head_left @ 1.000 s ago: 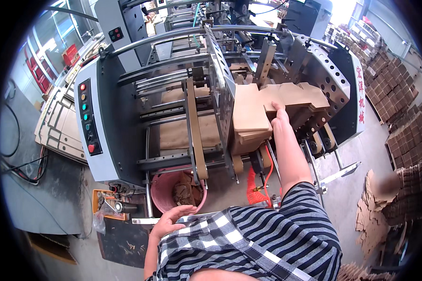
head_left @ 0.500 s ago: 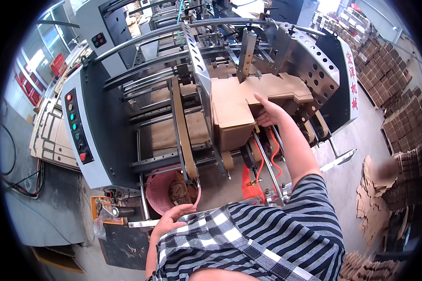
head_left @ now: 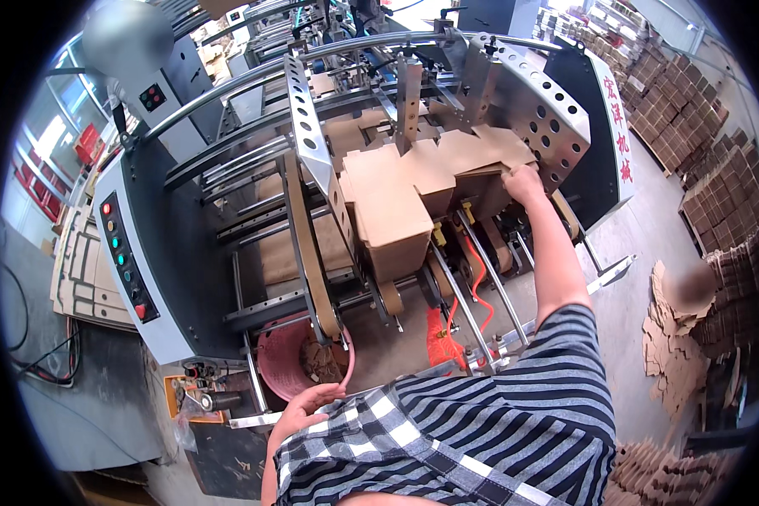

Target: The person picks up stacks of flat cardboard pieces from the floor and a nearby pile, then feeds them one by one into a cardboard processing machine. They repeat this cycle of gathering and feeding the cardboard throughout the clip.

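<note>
A stack of brown die-cut cardboard blanks (head_left: pixel 388 202) sits in the feed end of a machine, between upright metal guide plates. At its right end my right hand (head_left: pixel 524 184) is closed on the edge of the cardboard, fingers curled and partly hidden. The top sheets look slightly uneven there. My left hand (head_left: pixel 305 408) rests low in front of my checked apron (head_left: pixel 354 430), fingers stretched out and holding nothing. It is nearest to a pink basket (head_left: pixel 270 371) with cardboard scraps inside.
The machine's perforated guide plate (head_left: pixel 308 126) stands left of the stack, another perforated plate (head_left: pixel 544 101) right of it. Metal rails (head_left: pixel 489 278) and red hoses (head_left: pixel 479 291) lie below. A button panel (head_left: pixel 123 257) is at left. Cardboard stacks (head_left: pixel 725 202) stand at right.
My right hand has moved right, from the notch in the stack's front to its right end, and its fingers have closed. My left hand stays low by the apron. The view has shifted slightly.
</note>
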Available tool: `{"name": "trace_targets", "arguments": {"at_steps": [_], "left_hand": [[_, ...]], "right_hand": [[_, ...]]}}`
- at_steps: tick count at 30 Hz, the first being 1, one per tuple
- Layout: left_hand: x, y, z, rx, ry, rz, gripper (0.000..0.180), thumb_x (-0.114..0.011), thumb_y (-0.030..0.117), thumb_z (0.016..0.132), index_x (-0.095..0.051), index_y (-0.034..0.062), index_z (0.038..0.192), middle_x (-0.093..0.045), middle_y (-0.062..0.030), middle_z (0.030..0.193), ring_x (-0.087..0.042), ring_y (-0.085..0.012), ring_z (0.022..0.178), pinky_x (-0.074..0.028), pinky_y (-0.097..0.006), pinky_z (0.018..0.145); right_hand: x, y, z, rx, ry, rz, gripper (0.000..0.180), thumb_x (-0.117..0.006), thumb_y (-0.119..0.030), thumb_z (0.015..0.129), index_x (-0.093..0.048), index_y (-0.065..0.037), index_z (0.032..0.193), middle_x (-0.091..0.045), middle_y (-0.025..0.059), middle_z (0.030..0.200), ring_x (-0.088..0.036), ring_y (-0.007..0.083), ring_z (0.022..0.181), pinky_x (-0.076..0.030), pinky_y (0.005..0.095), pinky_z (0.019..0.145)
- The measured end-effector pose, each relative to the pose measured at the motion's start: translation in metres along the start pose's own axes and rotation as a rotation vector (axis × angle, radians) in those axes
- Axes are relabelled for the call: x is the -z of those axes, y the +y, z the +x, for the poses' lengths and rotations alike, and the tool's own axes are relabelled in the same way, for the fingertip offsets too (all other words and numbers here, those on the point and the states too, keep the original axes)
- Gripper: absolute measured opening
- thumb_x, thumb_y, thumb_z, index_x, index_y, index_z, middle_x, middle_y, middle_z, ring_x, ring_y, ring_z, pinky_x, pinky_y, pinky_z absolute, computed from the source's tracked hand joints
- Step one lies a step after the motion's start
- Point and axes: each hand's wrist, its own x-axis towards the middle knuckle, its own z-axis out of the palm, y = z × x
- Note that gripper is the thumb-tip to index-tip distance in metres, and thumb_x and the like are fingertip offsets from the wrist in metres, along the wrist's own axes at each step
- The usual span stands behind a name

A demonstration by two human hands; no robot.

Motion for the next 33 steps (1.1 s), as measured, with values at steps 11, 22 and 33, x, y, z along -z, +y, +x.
{"name": "trace_targets", "arguments": {"at_steps": [11,22,33], "left_hand": [[-0.004,0.001,0.000,0.031,0.097,0.019,0.060,-0.064,0.006,0.079,-0.037,-0.0031,0.132,-0.047,-0.0150,0.130,-0.044,-0.0243,0.123,-0.031,-0.035,0.105],[-0.003,0.007,0.016,0.040,0.053,0.094,0.061,-0.062,0.001,0.077,-0.038,0.0000,0.133,-0.046,-0.0130,0.133,-0.045,-0.0230,0.123,-0.034,-0.034,0.103],[-0.007,0.012,0.015,0.030,0.052,0.139,0.060,-0.063,0.003,0.078,-0.039,-0.0002,0.132,-0.046,-0.0130,0.132,-0.045,-0.0229,0.122,-0.035,-0.034,0.103]], "right_hand": [[0.022,-0.023,-0.012,-0.138,-0.027,-0.137,0.028,-0.054,-0.018,0.072,-0.068,-0.002,0.090,-0.065,0.0189,0.099,-0.062,0.0346,0.094,-0.050,0.0411,0.082],[0.061,-0.085,-0.059,0.216,-0.522,0.318,0.030,-0.072,-0.027,0.066,-0.068,0.000,0.080,-0.066,0.0120,0.071,-0.063,0.0184,0.065,-0.050,0.0314,0.064],[0.016,-0.174,-0.139,0.539,-0.643,0.020,0.029,-0.064,-0.033,0.074,-0.068,-0.004,0.071,-0.064,0.0139,0.068,-0.063,0.0302,0.072,-0.050,0.0391,0.069]]}}
